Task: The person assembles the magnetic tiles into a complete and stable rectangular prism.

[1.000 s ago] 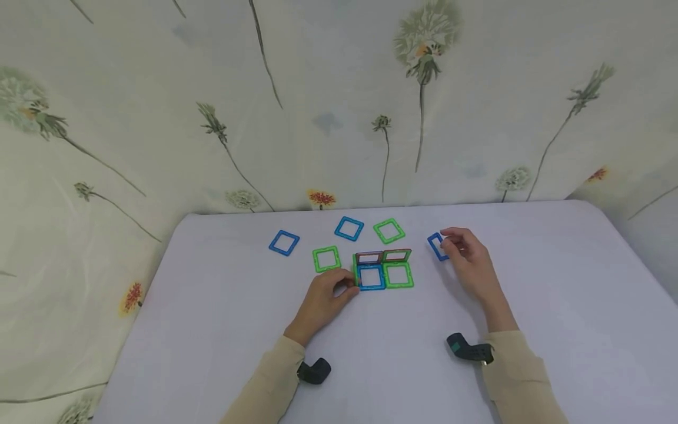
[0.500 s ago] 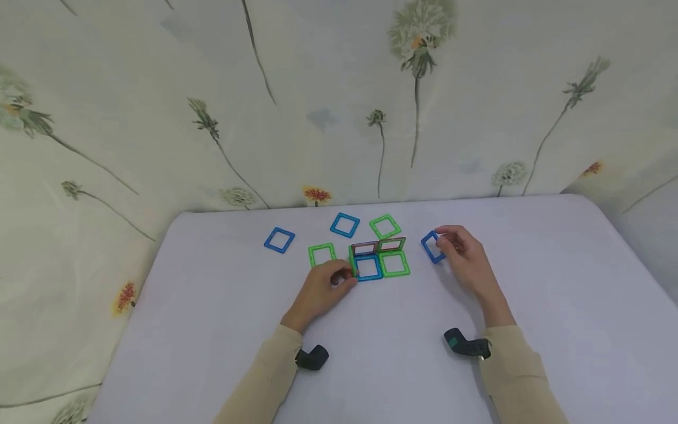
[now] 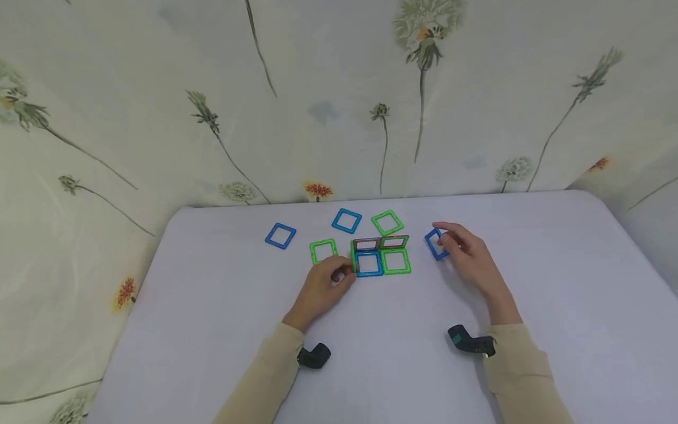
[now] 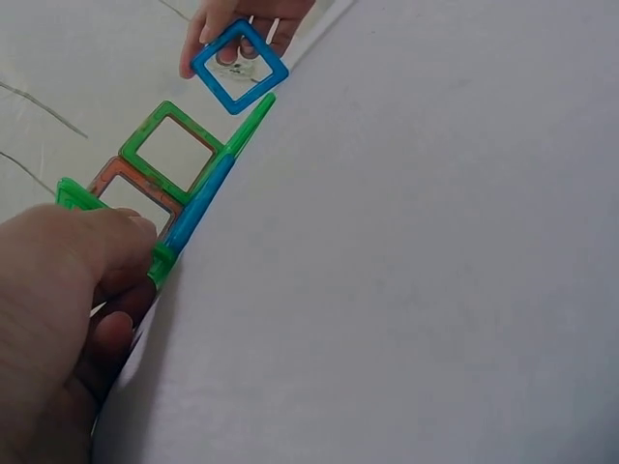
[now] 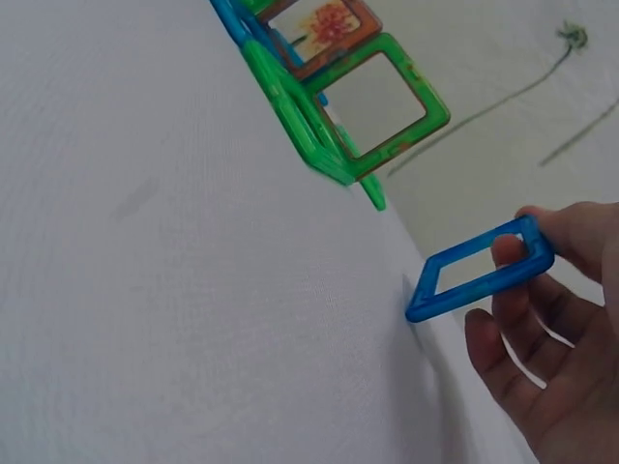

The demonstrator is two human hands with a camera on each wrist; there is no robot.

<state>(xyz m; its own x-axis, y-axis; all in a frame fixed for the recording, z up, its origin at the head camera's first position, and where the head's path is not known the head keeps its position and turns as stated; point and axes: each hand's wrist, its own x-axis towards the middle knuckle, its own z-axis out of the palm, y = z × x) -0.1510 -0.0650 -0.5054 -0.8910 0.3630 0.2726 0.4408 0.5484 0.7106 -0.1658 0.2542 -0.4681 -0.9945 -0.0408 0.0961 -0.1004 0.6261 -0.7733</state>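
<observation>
Now, a blue frame (image 5: 480, 289) is being pinched in the right grip (image 3: 468, 259).
Left of it, an upright green frame (image 3: 353, 255) is being held by the left grip (image 3: 322, 285), just beside joined frames (image 3: 382, 263).

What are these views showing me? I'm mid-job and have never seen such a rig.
There's no machine: these are a person's bare left hand and right hand. The wide view comes from a camera worn on the head; the other two from one on each wrist.

On the white table, a flat blue frame and a flat green frame touch side by side. A reddish-brown frame and a brown-lined green frame stand along their far edge. The left hand holds an upright green frame at the left end. The right hand grips a dark blue frame, apart from that group.

Four loose frames lie around: a far-left blue one, a back blue one, a back green one, and a green one by the left hand.
</observation>
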